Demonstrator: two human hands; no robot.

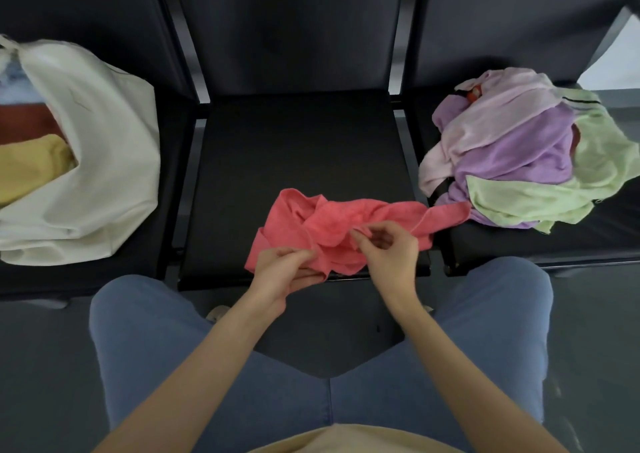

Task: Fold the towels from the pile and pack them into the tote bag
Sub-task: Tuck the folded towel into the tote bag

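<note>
Coral terry, soft and limp: pink towel [332,224] bunched on the near edge of the middle seat [298,147], one tail trailing right to the pile [526,154]. Left hand [287,269] pinching a near fold between thumb and curled fingers; right hand [388,255] pinching an edge just beside it. Light, floppy, no shape of its own, probably best taken by two corners and shaken flat. Tote bag [104,161] far left, partly filled.

Row of three black padded seats [298,147], white tote bag [104,161] on the left seat, crumpled pink towel [332,224] on the middle seat's front edge, pile of towels [519,147] on the right seat, grey floor [45,366] beneath
</note>
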